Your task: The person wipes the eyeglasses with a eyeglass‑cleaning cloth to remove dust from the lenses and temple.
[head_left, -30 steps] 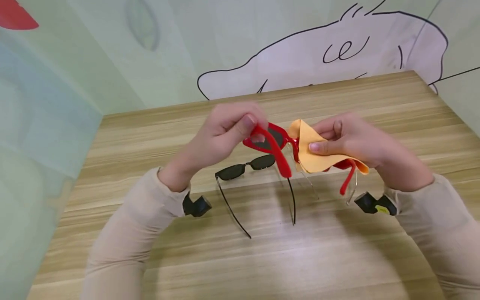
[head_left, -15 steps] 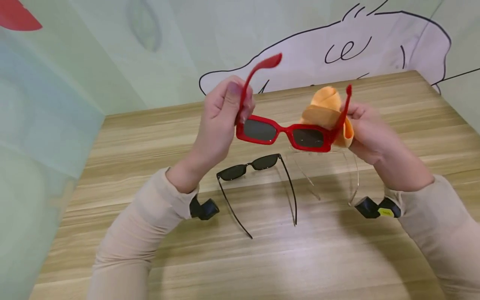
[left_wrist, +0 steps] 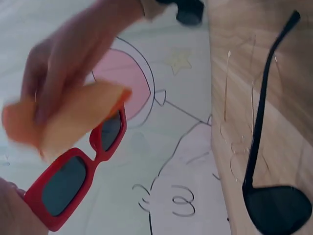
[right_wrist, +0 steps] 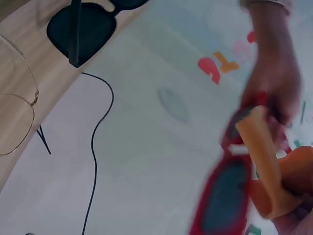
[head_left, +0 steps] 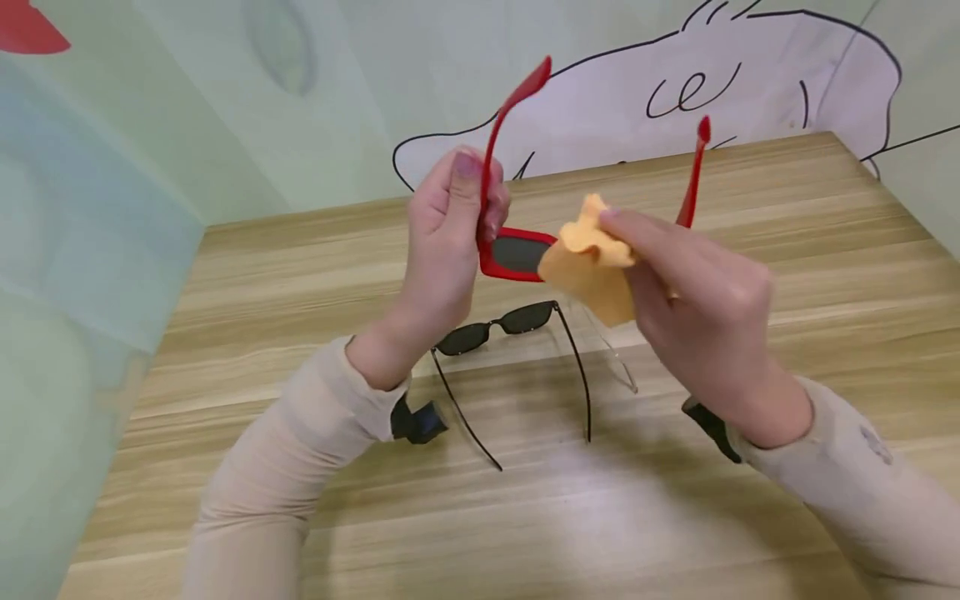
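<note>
Red-framed sunglasses [head_left: 517, 255] with dark rectangular lenses are held up over the table, temples pointing upward. My left hand [head_left: 452, 225] grips them at the left hinge and temple. Between thumb and fingers my right hand [head_left: 697, 308] pinches an orange cloth [head_left: 592, 267], bunched at its top. In the head view the cloth and right hand hide the right lens. From the left wrist view, both lenses of the sunglasses [left_wrist: 63, 186] show, with the cloth [left_wrist: 73, 117] blurred across their upper side.
Black sunglasses [head_left: 495, 329] lie on the wooden table [head_left: 450, 533] below the hands, temples toward me. Thin wire-framed glasses [left_wrist: 239, 147] lie beside them, mostly covered by my right hand in the head view. A wall with line drawings [head_left: 645, 100] stands behind the table.
The red sunglasses have turned from temples down to temples up. My right hand has moved from the right end of the frame to its front, bringing the cloth toward the left lens.
</note>
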Tool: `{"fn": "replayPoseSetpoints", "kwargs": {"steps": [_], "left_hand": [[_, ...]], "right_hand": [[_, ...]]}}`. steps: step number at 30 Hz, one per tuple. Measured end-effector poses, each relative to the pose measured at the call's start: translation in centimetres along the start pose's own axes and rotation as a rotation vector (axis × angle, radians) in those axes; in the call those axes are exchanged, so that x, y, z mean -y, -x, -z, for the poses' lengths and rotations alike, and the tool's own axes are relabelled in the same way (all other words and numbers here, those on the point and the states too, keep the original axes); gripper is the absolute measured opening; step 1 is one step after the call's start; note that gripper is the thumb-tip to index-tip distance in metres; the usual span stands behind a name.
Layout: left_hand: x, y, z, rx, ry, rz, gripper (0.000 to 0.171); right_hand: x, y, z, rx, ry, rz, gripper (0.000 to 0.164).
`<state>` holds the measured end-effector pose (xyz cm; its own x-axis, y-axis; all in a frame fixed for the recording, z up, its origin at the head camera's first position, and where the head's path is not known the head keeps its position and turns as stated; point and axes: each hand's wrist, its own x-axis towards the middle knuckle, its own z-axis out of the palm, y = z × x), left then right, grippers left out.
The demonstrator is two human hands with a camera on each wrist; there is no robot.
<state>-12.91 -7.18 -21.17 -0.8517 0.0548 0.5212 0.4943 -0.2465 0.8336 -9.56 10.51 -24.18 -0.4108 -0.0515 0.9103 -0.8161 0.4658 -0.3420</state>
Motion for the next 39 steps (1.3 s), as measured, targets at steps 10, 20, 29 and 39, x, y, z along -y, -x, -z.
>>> {"fn": "replayPoseSetpoints", "kwargs": {"steps": [10,20,29,39], "left_hand": [[0.4,1.3,-1.5,-0.069,0.097,-0.077,0.034],[-0.1,1.8,-1.1,-0.105,0.125,-0.064,0.037],[-0.1,1.8,-0.4,-0.114,0.154,-0.059,0.041],[-0.1,2.3,-0.8,-0.075,0.168,-0.108,0.043]], "right_hand": [[0.9,-0.8,-3.1,0.513,-0.049,0.088,0.022],[-0.2,0.1,-2.4,0.481,-0.202,0.360,0.024],[-0.1,0.8,-2.3,0.426,-0.028,0.300,0.026],[0.5,0.3,-3.6,0.337,-0.279,0.330,0.015]]}}
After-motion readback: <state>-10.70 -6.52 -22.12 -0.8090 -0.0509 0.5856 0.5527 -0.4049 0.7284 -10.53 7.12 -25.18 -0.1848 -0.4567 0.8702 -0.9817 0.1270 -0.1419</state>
